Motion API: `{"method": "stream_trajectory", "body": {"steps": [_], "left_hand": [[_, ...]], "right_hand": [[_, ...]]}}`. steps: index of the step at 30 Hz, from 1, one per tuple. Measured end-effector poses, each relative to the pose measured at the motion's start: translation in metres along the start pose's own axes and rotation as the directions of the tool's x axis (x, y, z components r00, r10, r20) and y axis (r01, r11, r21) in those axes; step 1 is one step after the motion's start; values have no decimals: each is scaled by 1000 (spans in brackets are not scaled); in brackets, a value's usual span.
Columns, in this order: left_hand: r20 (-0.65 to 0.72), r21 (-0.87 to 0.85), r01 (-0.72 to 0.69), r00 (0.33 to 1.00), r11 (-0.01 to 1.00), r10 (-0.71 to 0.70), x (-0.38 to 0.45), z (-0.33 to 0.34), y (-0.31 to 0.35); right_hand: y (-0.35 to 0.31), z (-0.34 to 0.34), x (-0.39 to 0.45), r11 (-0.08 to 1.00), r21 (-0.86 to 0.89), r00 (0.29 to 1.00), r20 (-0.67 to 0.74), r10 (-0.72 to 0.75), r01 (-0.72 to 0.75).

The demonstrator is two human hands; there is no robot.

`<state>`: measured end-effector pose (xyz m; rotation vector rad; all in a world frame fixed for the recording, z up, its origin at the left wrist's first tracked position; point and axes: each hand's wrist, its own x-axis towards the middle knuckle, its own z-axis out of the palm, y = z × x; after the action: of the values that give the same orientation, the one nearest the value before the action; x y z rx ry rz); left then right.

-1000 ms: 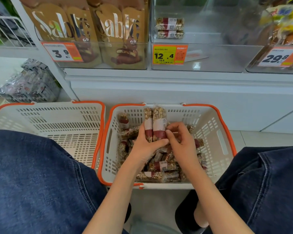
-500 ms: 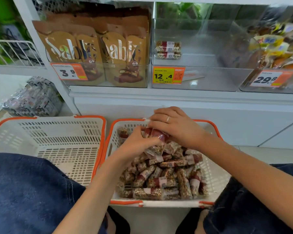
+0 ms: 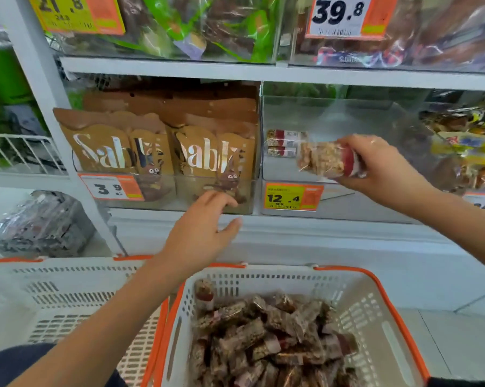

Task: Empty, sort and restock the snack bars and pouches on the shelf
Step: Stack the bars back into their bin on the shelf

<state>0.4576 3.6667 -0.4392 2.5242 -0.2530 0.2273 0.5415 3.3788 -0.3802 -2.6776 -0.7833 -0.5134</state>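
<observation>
Snack bars (image 3: 326, 160) lie gripped sideways between right hand (image 3: 381, 169) fingers (image 3: 356, 141).

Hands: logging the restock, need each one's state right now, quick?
Left hand: open, fingers relaxed, holding nothing, in front of the shelf edge.
Right hand: closed around snack bars at the clear bin.

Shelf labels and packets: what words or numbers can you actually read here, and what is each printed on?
"21.8": yellow price tag, top shelf, left.
"39.8": white price tag, top shelf, right.
"Sabl", last letters hidden: brown pouches.
"3 9": price tag below the pouches.
"12.4": yellow price tag on the clear bin.
Snack bar bundle in the right hand: label blurred.
Far-right price tag: cut off.
Small print: unreadable.
</observation>
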Motion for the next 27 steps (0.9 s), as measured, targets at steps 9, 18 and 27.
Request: {"method": "stream_trajectory", "body": {"steps": [9, 18, 27], "left_hand": [[-12, 253, -4, 1000, 967, 7, 34, 11, -23], [-29, 324, -22, 999, 946, 33, 37, 15, -28], [-25, 332, -24, 999, 943, 34, 37, 19, -29]], "right_hand": [[46, 51, 109, 961, -154, 899, 345, 269, -228], [50, 117, 153, 965, -128, 882, 393, 262, -229], [56, 129, 150, 929, -178, 916, 185, 355, -324]]}}
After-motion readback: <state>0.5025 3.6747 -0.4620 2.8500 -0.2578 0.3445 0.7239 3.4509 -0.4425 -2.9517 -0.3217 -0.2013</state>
